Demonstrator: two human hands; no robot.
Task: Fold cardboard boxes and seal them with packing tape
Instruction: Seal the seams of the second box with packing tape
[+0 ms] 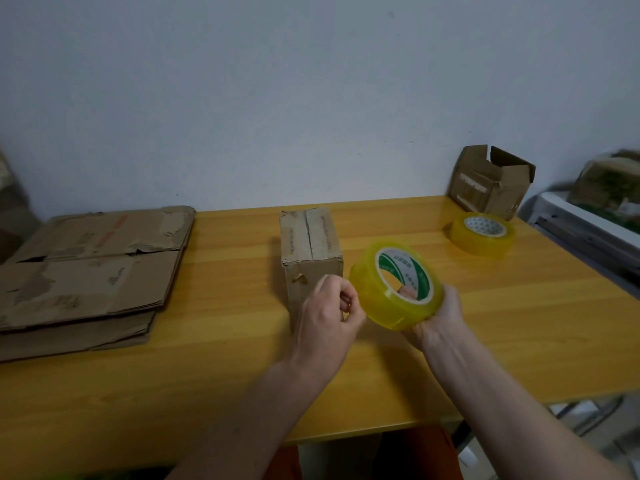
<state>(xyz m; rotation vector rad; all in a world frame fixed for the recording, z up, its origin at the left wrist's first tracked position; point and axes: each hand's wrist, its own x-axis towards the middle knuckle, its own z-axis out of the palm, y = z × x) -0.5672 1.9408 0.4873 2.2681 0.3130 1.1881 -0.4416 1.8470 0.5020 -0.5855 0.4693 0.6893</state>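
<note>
Just right of the small folded brown cardboard box (310, 252), the right hand (437, 318) gripped the yellow tape roll (396, 284); the left hand (327, 311), nearer the box, pinched at the roll's edge, its top seam running away from the person.

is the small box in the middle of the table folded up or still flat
Folded up. The small box stands upright as a block on the table, top flaps closed and meeting at a centre seam. Whether that seam is taped, cannot tell.

We see makeshift packing corner, likely home or small office: wooden table (214, 382) against bare wall (277, 98); flattened cardboard (93, 268) at table's left end, tape roll (483, 234) and open box (491, 181) at right end.
</note>
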